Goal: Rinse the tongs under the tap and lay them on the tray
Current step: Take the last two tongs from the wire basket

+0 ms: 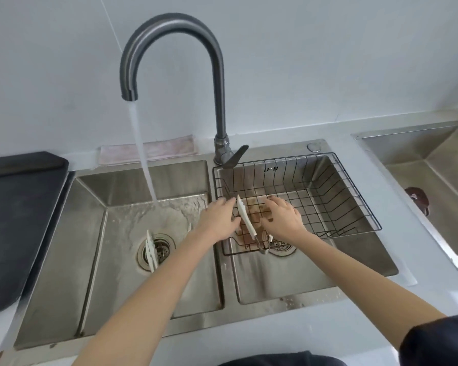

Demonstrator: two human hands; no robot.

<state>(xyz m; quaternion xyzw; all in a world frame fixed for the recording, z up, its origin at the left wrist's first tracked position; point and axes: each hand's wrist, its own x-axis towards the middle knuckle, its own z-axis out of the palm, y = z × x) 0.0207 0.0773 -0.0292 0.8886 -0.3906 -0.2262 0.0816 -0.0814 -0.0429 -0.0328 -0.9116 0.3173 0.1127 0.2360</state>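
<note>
A double steel sink [64, 260] is set into a pale tabletop [434, 291], its two basins split by a narrow ridge; the black wire tray [354, 196] sits in the right basin, its rim hung just below the sink edge, with most of its right and far part unoccupied. The tongs [245, 220], white-tipped with a metal hinge end, lie slanted at the tray's near left corner, tips pointing away, hinge towards the person. The left hand [217, 220] reaches over the ridge with straight, spread fingers, thumb touching or almost touching the tongs, gripping nothing. The right hand [283, 217] hovers palm down over the tray just right of the tongs, fingers loosely bent, holding nothing. The tap [175, 62] arches over the left basin, its water [143, 154] falling well left of both hands. A second pair of white tongs [151, 254] lies across the left drain [160, 250]. A dark mat [16, 207] borders the sink on the left.
</note>
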